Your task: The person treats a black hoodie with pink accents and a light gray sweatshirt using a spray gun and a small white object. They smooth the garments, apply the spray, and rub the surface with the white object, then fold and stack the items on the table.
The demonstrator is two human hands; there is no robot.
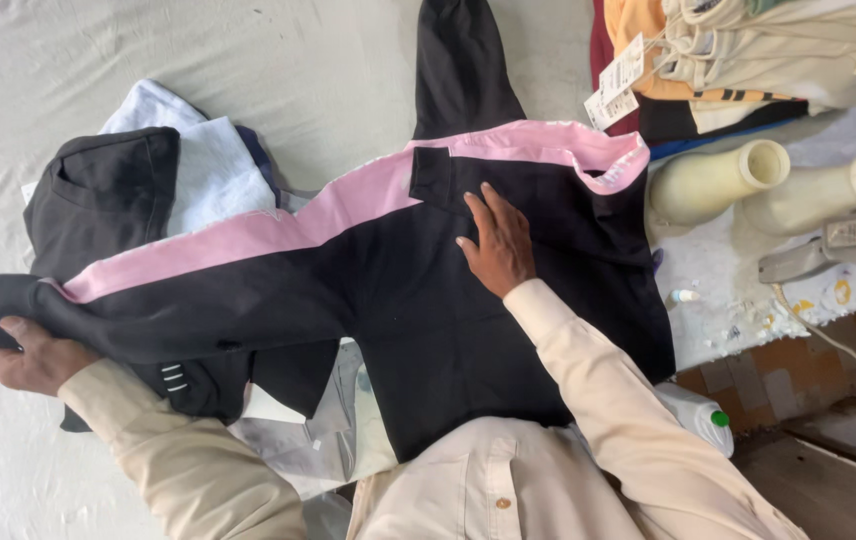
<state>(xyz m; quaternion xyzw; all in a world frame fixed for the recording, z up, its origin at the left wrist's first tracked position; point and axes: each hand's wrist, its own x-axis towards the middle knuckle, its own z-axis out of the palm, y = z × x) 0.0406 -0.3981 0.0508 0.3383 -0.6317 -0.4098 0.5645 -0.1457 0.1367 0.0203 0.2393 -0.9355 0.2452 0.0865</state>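
Note:
A black garment with a broad pink band [418,270] lies spread across the white cloth-covered table [278,70]. My right hand [496,242] rests flat on its middle, fingers together and pointing up the cloth. At the far left my left hand [38,357] grips the end of the garment's black sleeve, which is bunched in the fist. Under the sleeve lies a second black piece with white stitch marks [188,385].
A folded pile of black and pale blue clothes [163,170] sits at the left. Tagged orange and cream garments [738,50] are stacked at the top right. Two cream cones [718,180] and a machine part [848,235] stand at the right, a white bottle [698,415] below.

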